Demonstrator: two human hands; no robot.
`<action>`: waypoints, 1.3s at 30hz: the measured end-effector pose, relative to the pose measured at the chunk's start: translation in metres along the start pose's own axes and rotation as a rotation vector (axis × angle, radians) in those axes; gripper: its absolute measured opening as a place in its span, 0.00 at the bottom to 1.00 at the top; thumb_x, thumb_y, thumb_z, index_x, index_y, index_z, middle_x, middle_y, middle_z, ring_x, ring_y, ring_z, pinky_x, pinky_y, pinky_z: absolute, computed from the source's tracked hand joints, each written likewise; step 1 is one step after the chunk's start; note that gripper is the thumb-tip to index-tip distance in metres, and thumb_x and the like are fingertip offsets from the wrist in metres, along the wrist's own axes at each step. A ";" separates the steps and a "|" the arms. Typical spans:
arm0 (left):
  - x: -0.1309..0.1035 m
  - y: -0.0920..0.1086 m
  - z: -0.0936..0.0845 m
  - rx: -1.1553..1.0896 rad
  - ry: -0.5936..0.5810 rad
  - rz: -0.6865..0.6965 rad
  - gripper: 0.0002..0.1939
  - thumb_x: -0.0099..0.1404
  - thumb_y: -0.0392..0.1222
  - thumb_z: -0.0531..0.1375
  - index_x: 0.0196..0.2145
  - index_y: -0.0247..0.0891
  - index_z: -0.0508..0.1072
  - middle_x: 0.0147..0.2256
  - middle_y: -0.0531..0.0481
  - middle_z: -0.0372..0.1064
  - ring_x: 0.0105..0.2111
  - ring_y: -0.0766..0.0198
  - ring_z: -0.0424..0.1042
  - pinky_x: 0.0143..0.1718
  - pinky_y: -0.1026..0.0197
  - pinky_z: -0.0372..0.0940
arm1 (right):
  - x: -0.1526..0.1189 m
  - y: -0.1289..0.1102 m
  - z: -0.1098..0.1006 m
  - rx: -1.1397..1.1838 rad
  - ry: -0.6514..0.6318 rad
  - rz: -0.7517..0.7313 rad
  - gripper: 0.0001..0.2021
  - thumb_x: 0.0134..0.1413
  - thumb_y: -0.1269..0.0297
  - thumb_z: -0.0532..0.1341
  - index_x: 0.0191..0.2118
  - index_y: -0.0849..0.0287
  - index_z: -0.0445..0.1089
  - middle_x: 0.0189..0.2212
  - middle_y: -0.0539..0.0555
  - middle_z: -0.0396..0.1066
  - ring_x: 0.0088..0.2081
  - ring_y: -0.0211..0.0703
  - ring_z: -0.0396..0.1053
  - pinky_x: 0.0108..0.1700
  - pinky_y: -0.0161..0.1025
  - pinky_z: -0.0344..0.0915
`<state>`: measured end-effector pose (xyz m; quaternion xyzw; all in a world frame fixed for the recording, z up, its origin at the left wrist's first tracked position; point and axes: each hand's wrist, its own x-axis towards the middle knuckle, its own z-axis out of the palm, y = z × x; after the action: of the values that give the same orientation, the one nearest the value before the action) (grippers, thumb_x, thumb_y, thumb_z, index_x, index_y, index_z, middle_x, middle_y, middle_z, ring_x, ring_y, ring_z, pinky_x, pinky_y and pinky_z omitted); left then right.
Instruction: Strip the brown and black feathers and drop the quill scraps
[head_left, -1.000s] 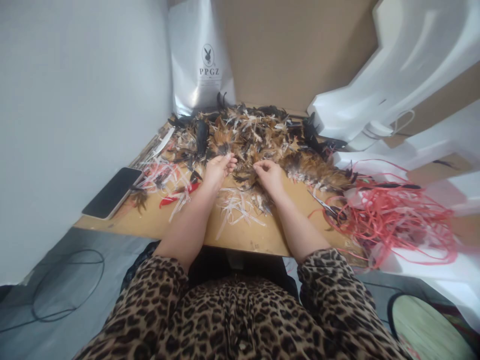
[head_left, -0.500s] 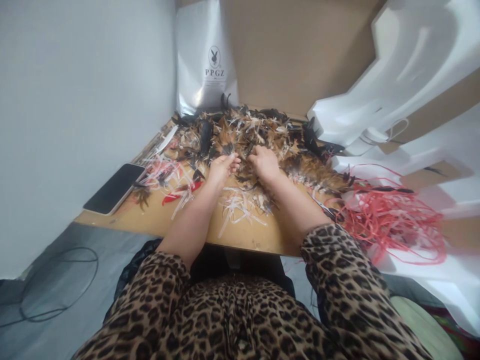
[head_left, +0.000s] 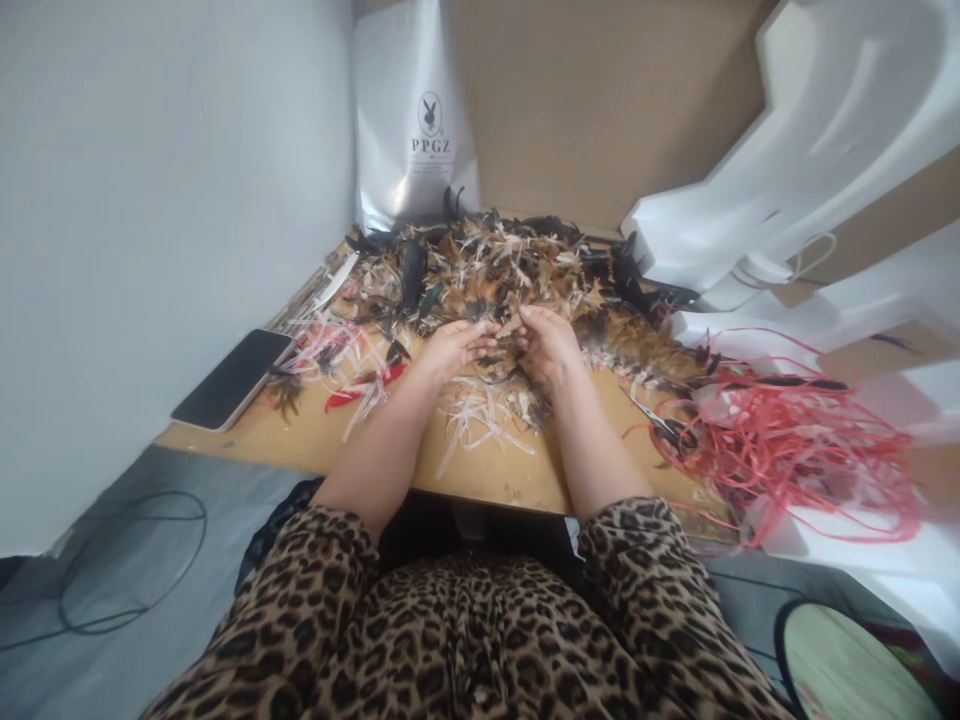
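Observation:
Above the front of a heap of loose feathers (head_left: 517, 260), brown, black and pale, my two hands are close together. My left hand (head_left: 454, 348) is closed, thumb against fingers, at the base of a small bunch of dark-tipped brown feathers (head_left: 478, 302). In my right hand (head_left: 549, 340) a single brown feather (head_left: 511, 325) is pinched between thumb and fingers, its other end near my left fingertips. Whether the feather touches the bunch cannot be made out. Cut white and pinkish strips (head_left: 480, 415) lie on the wooden table (head_left: 495, 480) below my hands.
A black-screened phone (head_left: 232, 378) lies at the left edge. Scissors (head_left: 656, 415) rest at the right, beside a tangle of red plastic ribbon (head_left: 810, 450). White foam pieces (head_left: 705, 230) stand on the right. A silver bag (head_left: 412, 110) stands behind the heap.
My right hand has lifted from the heap with a brown feather and turned toward my left hand. The bunch in my left hand has tilted, and its fingers are more spread.

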<state>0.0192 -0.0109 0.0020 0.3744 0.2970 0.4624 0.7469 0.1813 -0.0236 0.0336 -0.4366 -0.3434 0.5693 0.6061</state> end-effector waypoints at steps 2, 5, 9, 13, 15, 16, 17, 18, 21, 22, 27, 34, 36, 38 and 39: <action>0.000 -0.001 0.000 0.003 0.012 -0.027 0.07 0.56 0.37 0.65 0.32 0.30 0.74 0.34 0.45 0.75 0.29 0.69 0.75 0.28 0.70 0.65 | 0.000 0.002 -0.003 0.038 -0.022 0.022 0.19 0.24 0.60 0.73 0.24 0.59 0.65 0.17 0.45 0.65 0.19 0.28 0.56 0.20 0.28 0.50; 0.001 -0.004 -0.001 0.004 0.005 -0.042 0.07 0.55 0.37 0.65 0.30 0.30 0.73 0.33 0.45 0.75 0.29 0.67 0.76 0.28 0.69 0.65 | 0.001 0.002 -0.009 0.035 -0.049 0.023 0.17 0.27 0.60 0.72 0.25 0.59 0.65 0.17 0.44 0.65 0.19 0.28 0.56 0.20 0.28 0.51; 0.000 -0.005 -0.001 0.034 -0.053 -0.062 0.08 0.55 0.38 0.65 0.31 0.30 0.73 0.36 0.42 0.76 0.30 0.66 0.76 0.28 0.68 0.66 | 0.002 0.003 -0.015 -0.041 -0.029 -0.025 0.17 0.29 0.58 0.72 0.25 0.59 0.66 0.17 0.45 0.66 0.19 0.28 0.57 0.20 0.29 0.51; -0.003 -0.004 -0.001 0.069 -0.123 -0.101 0.08 0.57 0.38 0.64 0.33 0.29 0.75 0.37 0.39 0.76 0.31 0.67 0.76 0.30 0.69 0.66 | 0.002 0.006 -0.016 -0.085 0.028 -0.069 0.18 0.27 0.56 0.73 0.24 0.60 0.68 0.15 0.45 0.64 0.18 0.28 0.56 0.19 0.29 0.52; -0.003 -0.004 0.000 0.074 -0.128 -0.113 0.07 0.57 0.37 0.63 0.33 0.28 0.75 0.37 0.38 0.76 0.31 0.68 0.75 0.30 0.69 0.66 | 0.002 0.006 -0.014 -0.104 0.032 -0.079 0.18 0.26 0.56 0.73 0.23 0.61 0.69 0.13 0.44 0.63 0.17 0.28 0.56 0.19 0.28 0.52; -0.003 -0.004 0.000 0.073 -0.119 -0.114 0.07 0.57 0.36 0.63 0.32 0.28 0.75 0.35 0.38 0.76 0.30 0.68 0.75 0.31 0.69 0.66 | 0.001 0.006 -0.013 -0.103 0.030 -0.080 0.18 0.25 0.56 0.73 0.23 0.61 0.69 0.13 0.44 0.63 0.17 0.28 0.56 0.19 0.28 0.52; -0.003 -0.004 0.000 0.071 -0.108 -0.111 0.06 0.57 0.35 0.63 0.32 0.27 0.75 0.34 0.39 0.76 0.29 0.68 0.75 0.31 0.69 0.66 | 0.001 0.006 -0.012 -0.092 0.028 -0.077 0.19 0.25 0.56 0.73 0.23 0.61 0.68 0.13 0.44 0.62 0.17 0.28 0.56 0.19 0.28 0.52; -0.002 -0.005 0.001 0.066 -0.099 -0.101 0.06 0.57 0.35 0.64 0.31 0.27 0.75 0.33 0.39 0.76 0.29 0.69 0.75 0.31 0.69 0.66 | 0.001 0.006 -0.011 -0.071 0.032 -0.071 0.19 0.24 0.55 0.73 0.23 0.61 0.68 0.13 0.44 0.62 0.17 0.28 0.56 0.19 0.28 0.52; 0.000 -0.005 0.000 0.033 -0.076 -0.039 0.05 0.57 0.34 0.63 0.30 0.27 0.75 0.32 0.41 0.76 0.28 0.70 0.74 0.30 0.70 0.66 | -0.001 0.008 -0.008 -0.023 0.048 -0.050 0.20 0.25 0.54 0.73 0.25 0.60 0.70 0.16 0.44 0.65 0.18 0.28 0.57 0.20 0.29 0.53; 0.001 -0.005 0.000 0.018 -0.063 -0.015 0.05 0.57 0.34 0.63 0.30 0.27 0.75 0.32 0.42 0.76 0.28 0.71 0.74 0.31 0.70 0.66 | -0.001 0.010 -0.006 -0.034 0.039 -0.038 0.19 0.27 0.54 0.72 0.27 0.60 0.70 0.17 0.45 0.67 0.18 0.28 0.58 0.20 0.29 0.53; 0.003 -0.003 0.000 -0.057 -0.002 0.041 0.04 0.57 0.34 0.63 0.30 0.28 0.75 0.28 0.45 0.75 0.27 0.72 0.74 0.30 0.71 0.66 | -0.005 0.026 0.003 -0.189 -0.059 0.002 0.17 0.32 0.54 0.71 0.28 0.60 0.72 0.22 0.48 0.71 0.20 0.28 0.60 0.22 0.28 0.55; 0.002 -0.005 0.002 -0.011 -0.017 0.014 0.06 0.57 0.35 0.64 0.31 0.28 0.75 0.32 0.42 0.76 0.28 0.71 0.75 0.31 0.70 0.67 | -0.001 0.035 0.001 -0.161 0.043 -0.105 0.15 0.35 0.54 0.69 0.26 0.59 0.70 0.19 0.46 0.68 0.21 0.31 0.62 0.26 0.31 0.60; 0.002 -0.006 0.002 -0.003 -0.020 0.011 0.05 0.57 0.35 0.64 0.30 0.28 0.75 0.31 0.42 0.76 0.28 0.71 0.75 0.31 0.70 0.67 | 0.000 0.035 0.000 -0.178 0.041 -0.113 0.14 0.35 0.54 0.69 0.25 0.59 0.70 0.19 0.46 0.69 0.21 0.31 0.63 0.27 0.31 0.60; 0.002 -0.007 0.002 0.004 -0.027 0.015 0.06 0.57 0.35 0.63 0.31 0.27 0.75 0.30 0.42 0.76 0.28 0.71 0.74 0.31 0.70 0.67 | -0.001 0.034 0.001 -0.184 0.035 -0.116 0.14 0.35 0.55 0.69 0.25 0.60 0.71 0.20 0.47 0.70 0.22 0.31 0.63 0.28 0.32 0.61; 0.002 -0.007 0.002 0.008 -0.034 0.017 0.06 0.58 0.35 0.63 0.31 0.27 0.75 0.30 0.42 0.76 0.28 0.70 0.75 0.31 0.70 0.67 | -0.001 0.034 0.002 -0.184 0.032 -0.114 0.14 0.34 0.56 0.69 0.25 0.60 0.71 0.20 0.47 0.70 0.22 0.31 0.64 0.28 0.32 0.61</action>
<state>0.0248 -0.0112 -0.0030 0.3878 0.2828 0.4609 0.7464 0.1665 -0.0257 0.0033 -0.4792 -0.4085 0.4929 0.6004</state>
